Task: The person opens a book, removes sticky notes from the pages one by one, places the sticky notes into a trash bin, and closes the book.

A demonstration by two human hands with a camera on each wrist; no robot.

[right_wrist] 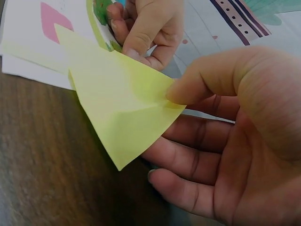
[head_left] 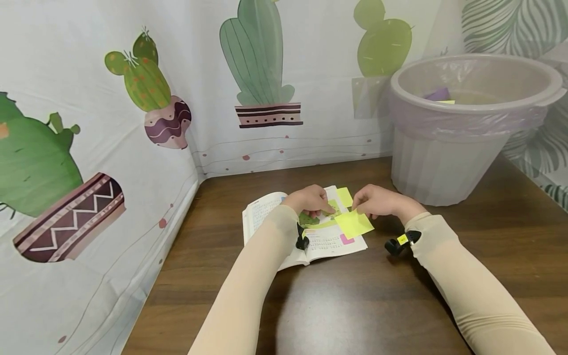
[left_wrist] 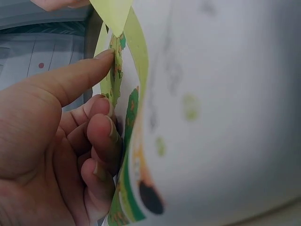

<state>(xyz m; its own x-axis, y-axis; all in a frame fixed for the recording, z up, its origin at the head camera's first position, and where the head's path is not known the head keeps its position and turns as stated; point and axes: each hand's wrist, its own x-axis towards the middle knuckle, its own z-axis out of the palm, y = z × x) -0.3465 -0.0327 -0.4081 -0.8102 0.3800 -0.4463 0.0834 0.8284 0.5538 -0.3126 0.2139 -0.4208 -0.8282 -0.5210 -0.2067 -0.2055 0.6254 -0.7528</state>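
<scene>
An open book (head_left: 326, 244) with printed text and coloured pictures lies on the table. My right hand (head_left: 379, 201) pinches a yellow sticky note (head_left: 355, 224) by one corner between thumb and fingers, as the right wrist view shows. That note (right_wrist: 124, 101) is slightly bent and overlaps the right page. On the same page rests my left hand (head_left: 312, 199), its thumb extended against the picture and its other fingers loosely bent. A second yellow sticky note (head_left: 344, 197) sticks out past the page's far right edge. Lower on the page is a pink sticky note (head_left: 347, 239).
At the back right of the brown wooden table (head_left: 355, 305) stands a large light-grey bin (head_left: 443, 153) with a plastic liner. Purple paper (head_left: 438, 94) and a bit of yellow show inside it. A cactus-printed cloth (head_left: 328, 138) hangs behind and to the left.
</scene>
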